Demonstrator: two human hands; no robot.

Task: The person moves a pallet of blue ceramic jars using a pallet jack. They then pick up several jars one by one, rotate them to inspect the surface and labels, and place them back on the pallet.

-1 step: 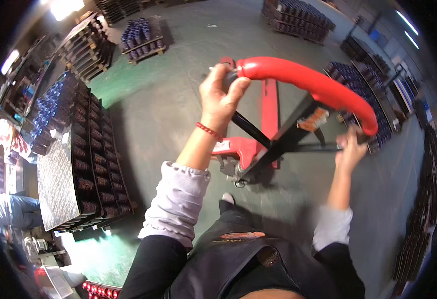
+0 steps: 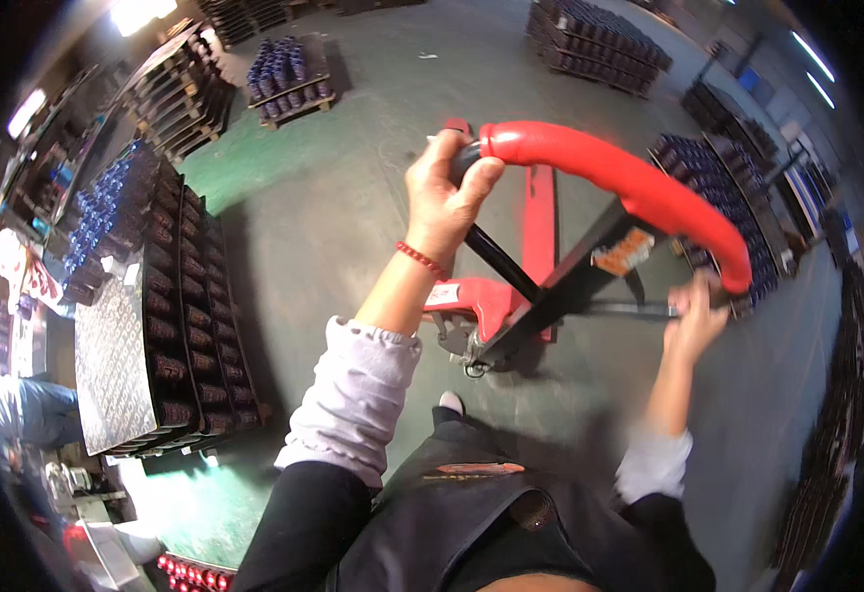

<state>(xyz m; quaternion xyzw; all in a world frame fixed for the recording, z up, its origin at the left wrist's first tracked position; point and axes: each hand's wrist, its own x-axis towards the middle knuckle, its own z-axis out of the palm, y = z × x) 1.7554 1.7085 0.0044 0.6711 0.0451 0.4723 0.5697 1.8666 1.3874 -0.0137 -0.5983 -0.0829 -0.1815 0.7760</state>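
Right in the middle, just ahead of the person, is the red metal pallet jack (image 2: 489,304), its long flat red fork (image 2: 539,222) reaching away over the grey-green floor (image 2: 383,118). Up from its base leans a black steel tiller (image 2: 575,271), topped by a looped handle with a thick, curved red sleeve (image 2: 590,163).

And here's the left hand (image 2: 449,202), fingers curled round the black end of the loop, thumb raised against the edge of the red sleeve. Over on the far side, the right hand (image 2: 693,316) is bent round the lower right end of the loop; it's blurred, so how tightly it closes I can't tell.

Down below, one pale shoe (image 2: 452,402) is near the jack's base. Close on the left looms a tall tiered stack of dark cylindrical pieces (image 2: 195,326), a pale patterned sheet (image 2: 111,365) on top, flanking that side. Beyond the handle's right side sits a pallet load of dark cylinders (image 2: 718,183), partly hidden by it. Farther out: a low wooden pallet of shiny blue-and-dark cylinders (image 2: 284,79), a pile of wooden pallets (image 2: 180,94), and, at the left edge, a co-worker's blue-trousered legs (image 2: 47,409).
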